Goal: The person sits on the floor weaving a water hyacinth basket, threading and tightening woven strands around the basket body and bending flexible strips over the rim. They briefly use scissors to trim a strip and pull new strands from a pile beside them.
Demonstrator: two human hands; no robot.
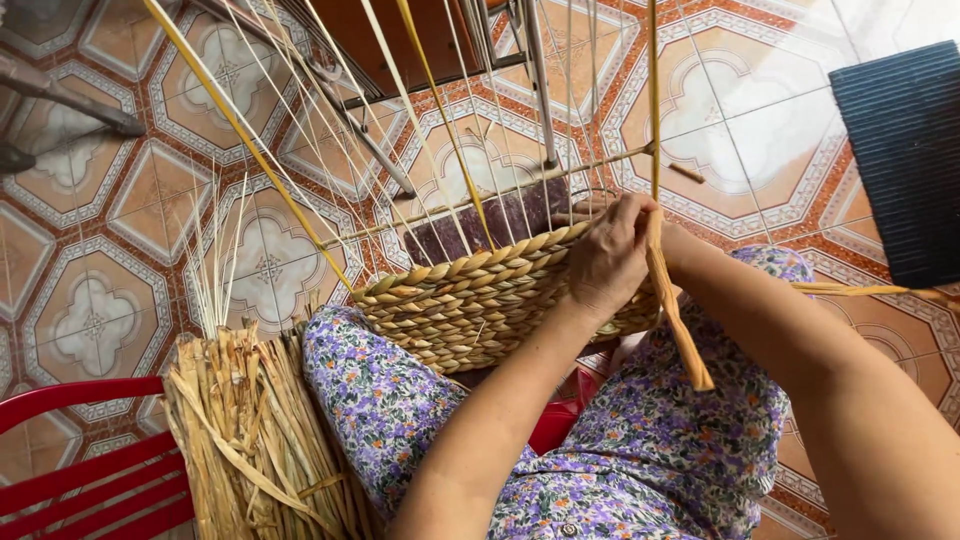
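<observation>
Woven basket (pixel 470 300) rests on the person's floral lap, its rim directly under the left hand (pixel 605 262), whose grip presses closed on the braided edge. Behind it, the right hand (pixel 655 225) is mostly hidden; its grip cannot be told, though a flat straw strand (pixel 678 320) hangs below it. Left of the grip stands a dried straw bundle (pixel 255 430).

patterned tile floor (pixel 120 210), dark ribbed mat (pixel 905 150) lying on it, metal frame legs (pixel 375 150) standing on it
</observation>
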